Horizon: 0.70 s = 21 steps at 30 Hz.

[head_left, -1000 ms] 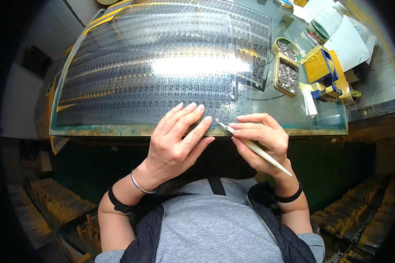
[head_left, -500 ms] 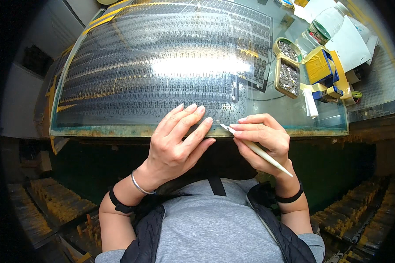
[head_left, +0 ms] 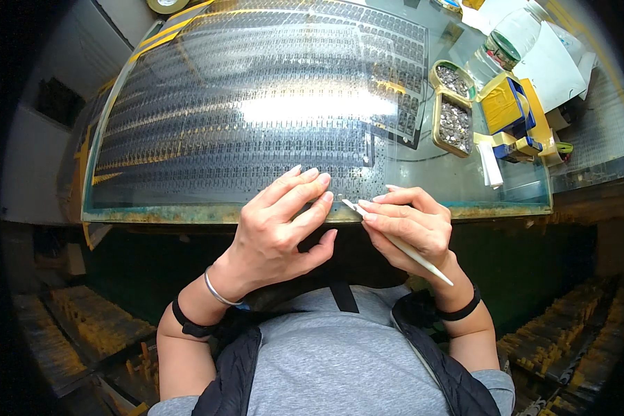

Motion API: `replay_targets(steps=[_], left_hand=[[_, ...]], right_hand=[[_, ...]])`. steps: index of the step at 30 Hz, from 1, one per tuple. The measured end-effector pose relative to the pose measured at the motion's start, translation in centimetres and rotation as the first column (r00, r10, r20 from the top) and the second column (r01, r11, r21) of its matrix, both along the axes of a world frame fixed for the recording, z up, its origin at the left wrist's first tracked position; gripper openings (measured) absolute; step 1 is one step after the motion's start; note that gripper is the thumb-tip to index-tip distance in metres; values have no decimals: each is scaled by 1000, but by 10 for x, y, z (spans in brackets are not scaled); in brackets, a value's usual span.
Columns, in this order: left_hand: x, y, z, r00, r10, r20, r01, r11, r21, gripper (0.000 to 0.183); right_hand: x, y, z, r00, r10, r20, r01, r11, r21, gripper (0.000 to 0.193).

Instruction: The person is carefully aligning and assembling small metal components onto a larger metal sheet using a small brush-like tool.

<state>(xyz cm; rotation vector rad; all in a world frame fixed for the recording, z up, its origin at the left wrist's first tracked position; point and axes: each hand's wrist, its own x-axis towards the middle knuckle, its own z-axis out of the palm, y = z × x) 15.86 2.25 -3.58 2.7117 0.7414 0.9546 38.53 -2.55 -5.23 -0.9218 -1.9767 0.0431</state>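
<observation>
My left hand (head_left: 281, 222) lies with its fingers extended on the near edge of a clear patterned film sheet (head_left: 208, 149), its thumb spread away below the glass edge. In my right hand (head_left: 412, 225) is a slim craft knife (head_left: 419, 258) with a pale, tapering handle, gripped like a pen. Its light metal tip points left and meets the sheet's near edge, just right of my left fingertips. The sheet bears rows of small dark repeated shapes and lies on a glass-topped table (head_left: 464, 191). A bright reflection hides part of the pattern.
To the right stand an open tin (head_left: 435, 132) of small silvery bits, a yellow-and-blue box (head_left: 503, 107), a folded white strip (head_left: 489, 166) and a clear jar (head_left: 509, 41) with a green band. White paper (head_left: 551, 69) lies beyond. Racks (head_left: 93, 326) flank me below.
My right hand has shifted slightly left, bringing the knife tip closer to my left fingertips. My left thumb has moved down, away from the index finger. The tabletop appears slightly lower in view.
</observation>
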Motion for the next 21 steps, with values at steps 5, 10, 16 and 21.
replay_targets(steps=[5, 10, 16, 21], left_hand=[[1, 0, 0, 1000, -1, -1, 1, 1000, 10, 36], [1, 1, 1, 1000, -7, -10, 7, 999, 31, 36], [2, 0, 1, 1000, -6, -8, 6, 1000, 31, 36], [3, 3, 2, 1000, -13, -14, 14, 999, 44, 35]], right_hand=[[-4, -3, -5, 999, -40, 5, 40, 999, 36, 25], [-6, -3, -6, 997, -46, 61, 39, 993, 109, 27], [-9, -3, -3, 999, -41, 17, 40, 998, 55, 28], [-16, -3, -2, 988, -123, -95, 129, 990, 53, 24]])
